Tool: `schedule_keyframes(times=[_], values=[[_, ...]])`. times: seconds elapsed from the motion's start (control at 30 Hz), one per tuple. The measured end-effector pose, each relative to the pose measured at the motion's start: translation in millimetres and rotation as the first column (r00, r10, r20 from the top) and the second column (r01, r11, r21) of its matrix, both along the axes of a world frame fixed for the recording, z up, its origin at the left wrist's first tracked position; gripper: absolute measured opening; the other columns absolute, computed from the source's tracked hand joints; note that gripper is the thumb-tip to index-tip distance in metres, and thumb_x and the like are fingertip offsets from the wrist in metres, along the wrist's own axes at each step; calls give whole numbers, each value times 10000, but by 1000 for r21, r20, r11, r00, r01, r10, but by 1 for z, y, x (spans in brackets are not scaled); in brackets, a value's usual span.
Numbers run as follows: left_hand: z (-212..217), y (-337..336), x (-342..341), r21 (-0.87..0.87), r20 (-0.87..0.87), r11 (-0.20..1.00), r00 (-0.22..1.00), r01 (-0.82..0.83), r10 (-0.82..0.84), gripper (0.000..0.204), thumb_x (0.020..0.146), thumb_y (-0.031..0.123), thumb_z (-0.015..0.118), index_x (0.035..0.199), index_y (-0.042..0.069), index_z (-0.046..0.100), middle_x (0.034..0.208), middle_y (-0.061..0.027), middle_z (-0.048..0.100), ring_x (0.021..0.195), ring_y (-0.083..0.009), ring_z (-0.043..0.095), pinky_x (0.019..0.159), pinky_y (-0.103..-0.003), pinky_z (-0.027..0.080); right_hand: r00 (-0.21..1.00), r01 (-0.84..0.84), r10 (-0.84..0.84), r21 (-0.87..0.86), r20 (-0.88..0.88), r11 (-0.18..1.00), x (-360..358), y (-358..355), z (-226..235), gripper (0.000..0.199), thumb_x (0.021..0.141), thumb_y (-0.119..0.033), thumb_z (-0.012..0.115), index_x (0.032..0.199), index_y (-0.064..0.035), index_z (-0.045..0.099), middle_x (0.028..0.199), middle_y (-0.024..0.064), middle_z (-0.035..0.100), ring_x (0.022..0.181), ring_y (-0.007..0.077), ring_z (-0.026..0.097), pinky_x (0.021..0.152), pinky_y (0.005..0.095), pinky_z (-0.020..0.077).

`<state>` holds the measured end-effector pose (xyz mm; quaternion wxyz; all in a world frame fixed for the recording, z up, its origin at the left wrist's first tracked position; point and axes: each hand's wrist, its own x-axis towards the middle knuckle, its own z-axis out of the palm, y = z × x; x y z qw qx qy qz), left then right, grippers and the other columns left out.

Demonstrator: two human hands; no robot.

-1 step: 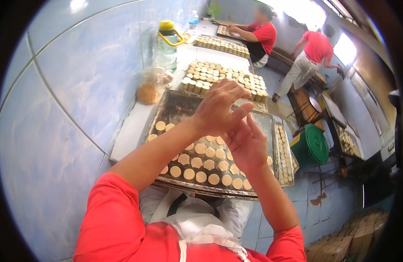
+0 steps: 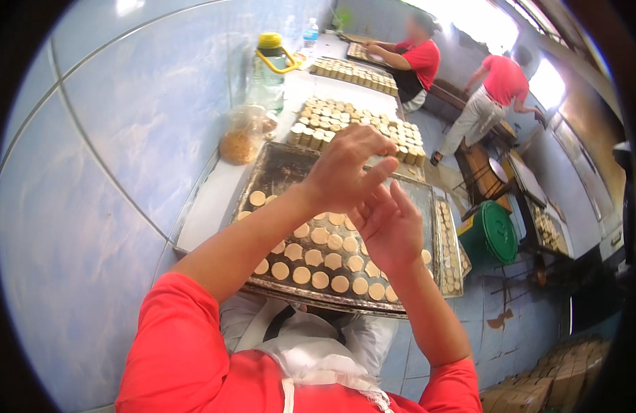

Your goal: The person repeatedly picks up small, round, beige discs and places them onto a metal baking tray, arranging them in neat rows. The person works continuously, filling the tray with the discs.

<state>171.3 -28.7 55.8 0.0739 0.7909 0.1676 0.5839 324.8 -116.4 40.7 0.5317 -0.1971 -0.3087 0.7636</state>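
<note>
My left hand (image 2: pixel 351 171) is over my right hand (image 2: pixel 392 224), above a dark baking tray (image 2: pixel 280 167). The left hand's back faces up, its fingers bent slightly and its thumb stretched out. The right hand's palm is turned up toward it, with the thumb and fingers apart. The hands overlap, and whatever lies between the palms is hidden. Below them, rows of flat pale dough rounds (image 2: pixel 301 275) cover the near part of the tray. Some have uneven edges. Part of the rows is hidden by my forearms and hands.
Blocks of short pale cylinders (image 2: pixel 331 113) stand beyond the tray. A bag of brown crumbs (image 2: pixel 238 146) and a yellow-lidded jug (image 2: pixel 268 76) are by the tiled wall. More trays (image 2: pixel 450 255) and a green lidded bin (image 2: pixel 497 230) are at right. Two co-workers (image 2: pixel 420 58) work farther back.
The surroundings have shifted very slightly in the view. My hands keep nearly the same pose above the tray.
</note>
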Motion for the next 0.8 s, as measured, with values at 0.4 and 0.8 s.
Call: schedule_keyframes(times=[0.4, 0.8], values=[[-32, -79, -59, 78, 54, 953, 956, -292, 288, 785, 1018, 674, 499, 1536, 85, 512, 1494, -293, 483, 1420, -463, 449, 1192, -593, 280, 981, -175, 152, 212, 119, 961, -116, 27, -8, 774, 1073, -730, 341, 1575, -148, 431, 1614, 186, 480, 1444, 381, 505, 1187, 510, 421], [-80, 59, -152, -140, -98, 743, 756, -654, 647, 536, 984, 472, 638, 1377, 107, 630, 1296, -135, 684, 1359, -365, 550, 1190, -562, 332, 949, -213, 103, 363, 297, 907, -102, 107, 6, 888, 1017, -476, 685, 1677, -52, 269, 1647, 162, 411, 1448, 281, 492, 1190, 456, 424]])
